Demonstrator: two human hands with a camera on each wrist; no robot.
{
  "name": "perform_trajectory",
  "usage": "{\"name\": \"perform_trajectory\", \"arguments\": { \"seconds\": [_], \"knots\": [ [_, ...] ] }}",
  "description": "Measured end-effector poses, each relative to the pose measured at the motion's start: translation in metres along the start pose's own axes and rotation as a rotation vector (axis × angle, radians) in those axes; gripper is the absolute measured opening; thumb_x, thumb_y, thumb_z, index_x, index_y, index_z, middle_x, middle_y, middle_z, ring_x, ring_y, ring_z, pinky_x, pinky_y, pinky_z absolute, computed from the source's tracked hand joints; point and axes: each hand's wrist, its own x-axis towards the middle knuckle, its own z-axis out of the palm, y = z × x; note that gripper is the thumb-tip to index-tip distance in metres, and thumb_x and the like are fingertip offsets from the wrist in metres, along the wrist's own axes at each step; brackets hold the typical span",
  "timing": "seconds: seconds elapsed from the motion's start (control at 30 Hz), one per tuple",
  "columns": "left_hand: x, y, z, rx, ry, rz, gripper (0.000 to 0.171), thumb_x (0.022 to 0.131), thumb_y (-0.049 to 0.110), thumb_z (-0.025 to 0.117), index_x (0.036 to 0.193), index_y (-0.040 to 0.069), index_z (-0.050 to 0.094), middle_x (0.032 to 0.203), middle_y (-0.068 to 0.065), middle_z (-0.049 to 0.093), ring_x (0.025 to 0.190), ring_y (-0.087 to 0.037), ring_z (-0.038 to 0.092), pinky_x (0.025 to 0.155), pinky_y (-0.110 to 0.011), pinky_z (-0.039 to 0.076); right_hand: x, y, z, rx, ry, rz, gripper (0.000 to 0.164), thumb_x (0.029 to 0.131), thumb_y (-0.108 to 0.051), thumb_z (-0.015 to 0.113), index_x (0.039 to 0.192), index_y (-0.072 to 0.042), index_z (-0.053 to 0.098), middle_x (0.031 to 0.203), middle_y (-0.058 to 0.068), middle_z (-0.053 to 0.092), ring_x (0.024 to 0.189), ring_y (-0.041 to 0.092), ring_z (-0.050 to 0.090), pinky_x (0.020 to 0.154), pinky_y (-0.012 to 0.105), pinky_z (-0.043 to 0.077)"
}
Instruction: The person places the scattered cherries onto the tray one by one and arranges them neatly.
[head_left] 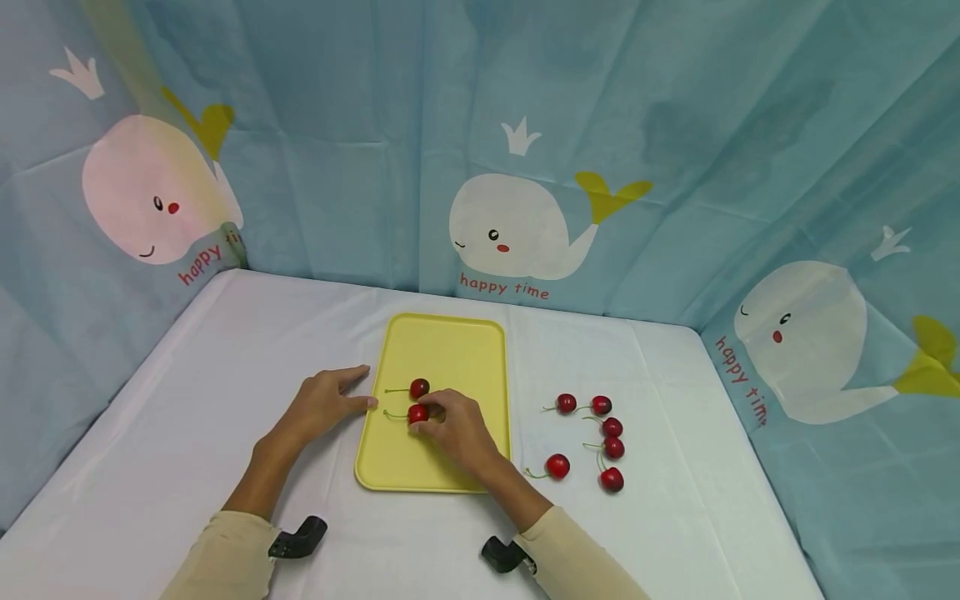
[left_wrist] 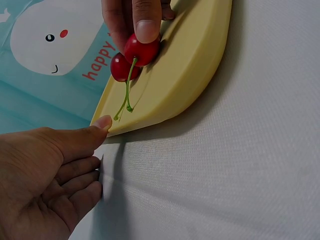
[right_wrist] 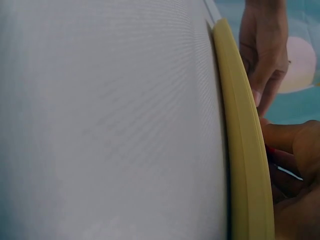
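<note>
Two red cherries with green stems lie side by side on the yellow tray [head_left: 450, 350], their stems toward its left edge. My right hand [head_left: 459, 425] pinches the nearer cherry [head_left: 417, 413] between thumb and fingers, low over the tray. Just beyond it is the other cherry [head_left: 419, 387]; in the left wrist view this farther cherry [left_wrist: 121, 68] is partly hidden. The thumb of my left hand [head_left: 324, 402] touches the tray's left rim, its fingers extended outside the tray. In the right wrist view, the tray's side hides most of the pinched cherry.
Several more cherries [head_left: 612, 447] lie on the white tablecloth [head_left: 660, 517] right of the tray, most in a curved row, with one cherry [head_left: 557, 467] nearer the tray. A blue curtain [head_left: 337, 167] with whale prints stands behind and at both sides.
</note>
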Motion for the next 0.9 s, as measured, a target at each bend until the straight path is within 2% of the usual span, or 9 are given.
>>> {"name": "perform_trajectory", "arguments": {
  "seconds": [0.53, 0.9],
  "knots": [
    [-0.0011, 0.0018, -0.0004, 0.0, -0.004, -0.009, 0.074, 0.095, 0.032, 0.081, 0.155, 0.002, 0.051, 0.159, -0.025, 0.048, 0.151, -0.05, 0.039, 0.122, -0.067, 0.035, -0.0021, -0.0001, -0.0016, 0.029, -0.007, 0.011, 0.036, 0.087, -0.018, 0.09, 0.118, -0.007, 0.078, 0.106, 0.003, 0.075, 0.093, 0.013, 0.067, 0.081, 0.02, 0.057],
    [-0.0009, 0.0037, -0.0001, 0.007, -0.001, -0.011, 0.073, 0.095, 0.03, 0.082, 0.155, 0.001, 0.052, 0.158, -0.026, 0.049, 0.15, -0.05, 0.04, 0.121, -0.067, 0.037, -0.007, 0.0054, -0.0082, 0.129, 0.005, 0.024, 0.037, 0.086, -0.016, 0.09, 0.119, -0.005, 0.077, 0.108, 0.006, 0.077, 0.098, 0.022, 0.074, 0.085, 0.023, 0.062]
  ]
}}
